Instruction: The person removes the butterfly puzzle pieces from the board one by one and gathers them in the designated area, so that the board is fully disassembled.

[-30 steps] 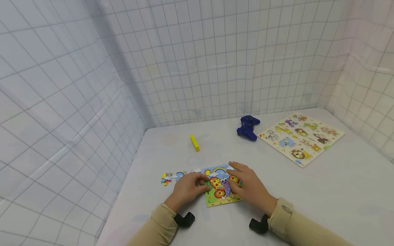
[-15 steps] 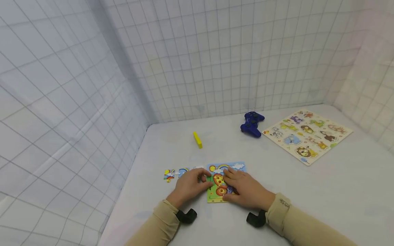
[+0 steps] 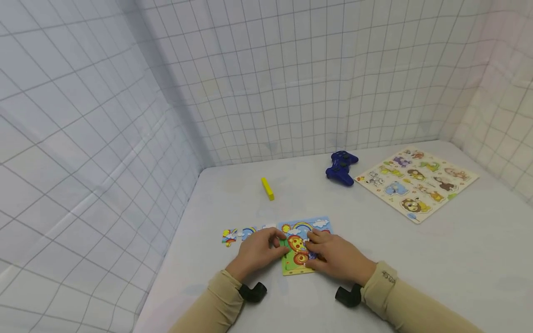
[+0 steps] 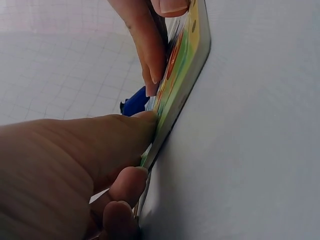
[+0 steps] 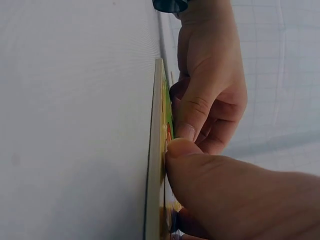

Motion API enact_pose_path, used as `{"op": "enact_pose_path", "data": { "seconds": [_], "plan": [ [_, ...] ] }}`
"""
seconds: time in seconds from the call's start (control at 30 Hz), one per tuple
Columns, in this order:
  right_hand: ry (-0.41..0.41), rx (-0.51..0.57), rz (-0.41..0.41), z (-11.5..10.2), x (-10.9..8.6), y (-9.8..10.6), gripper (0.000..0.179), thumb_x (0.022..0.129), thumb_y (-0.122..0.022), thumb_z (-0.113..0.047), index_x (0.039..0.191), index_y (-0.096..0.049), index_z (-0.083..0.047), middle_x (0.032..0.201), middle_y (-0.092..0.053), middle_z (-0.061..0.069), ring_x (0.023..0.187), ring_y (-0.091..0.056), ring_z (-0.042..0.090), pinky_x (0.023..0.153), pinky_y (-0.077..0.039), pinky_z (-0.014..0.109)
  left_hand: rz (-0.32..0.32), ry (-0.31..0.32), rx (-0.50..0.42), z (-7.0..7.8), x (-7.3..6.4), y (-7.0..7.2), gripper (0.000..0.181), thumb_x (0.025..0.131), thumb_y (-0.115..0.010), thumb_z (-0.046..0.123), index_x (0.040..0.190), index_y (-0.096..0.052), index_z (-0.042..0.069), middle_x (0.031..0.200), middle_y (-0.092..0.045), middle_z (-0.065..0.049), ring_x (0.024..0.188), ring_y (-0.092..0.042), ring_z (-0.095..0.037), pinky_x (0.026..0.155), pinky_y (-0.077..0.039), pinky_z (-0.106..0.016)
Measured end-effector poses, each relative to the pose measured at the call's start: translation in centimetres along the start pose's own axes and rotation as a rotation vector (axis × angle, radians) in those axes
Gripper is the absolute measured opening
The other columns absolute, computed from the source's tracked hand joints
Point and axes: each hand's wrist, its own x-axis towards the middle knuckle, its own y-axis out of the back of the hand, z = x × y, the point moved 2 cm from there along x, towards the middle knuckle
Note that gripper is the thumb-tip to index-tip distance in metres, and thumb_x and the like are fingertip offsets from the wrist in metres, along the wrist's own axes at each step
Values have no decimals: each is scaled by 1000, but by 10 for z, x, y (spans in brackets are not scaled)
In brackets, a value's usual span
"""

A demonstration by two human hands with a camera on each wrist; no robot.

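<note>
A small puzzle board (image 3: 294,272) with a butterfly, sun and rainbow picture lies flat on the table. My left hand (image 3: 257,252) holds its left edge; in the left wrist view the thumb (image 4: 135,127) bears on the top face while curled fingers sit by the edge. My right hand (image 3: 338,257) lies across the board's right half, fingertips and thumb touching the butterfly's middle and hiding much of it. The right wrist view shows the right thumb (image 5: 200,172) on the surface, close to the left thumb. Left of the board are loose puzzle pieces (image 3: 229,235), partly behind the left hand.
Behind the board stands a narrow yellow block (image 3: 268,188). Farther right is a blue game controller (image 3: 341,168), beside a larger animal puzzle board (image 3: 416,182). White cloth walls (image 3: 291,83) with a grid pattern enclose the table at the back and sides.
My right hand has come down leftward from the board's right side onto the butterfly's middle, then shifted slightly back right. My left hand keeps its place at the left edge. The head view has shifted slightly.
</note>
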Motion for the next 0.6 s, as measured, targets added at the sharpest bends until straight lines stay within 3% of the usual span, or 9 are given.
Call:
{"op": "enact_pose_path", "data": {
  "seconds": [0.6],
  "plan": [
    [27, -34, 23, 2, -1, -1, 54, 100, -65, -45, 137, -66, -5, 149, -55, 21, 140, -51, 38, 112, -44, 52, 5, -5, -18, 3, 0, -2, 28, 89, -79, 44, 109, -70, 25, 84, -60, 18, 62, -47, -3, 56, -38, -23]
  ]
}}
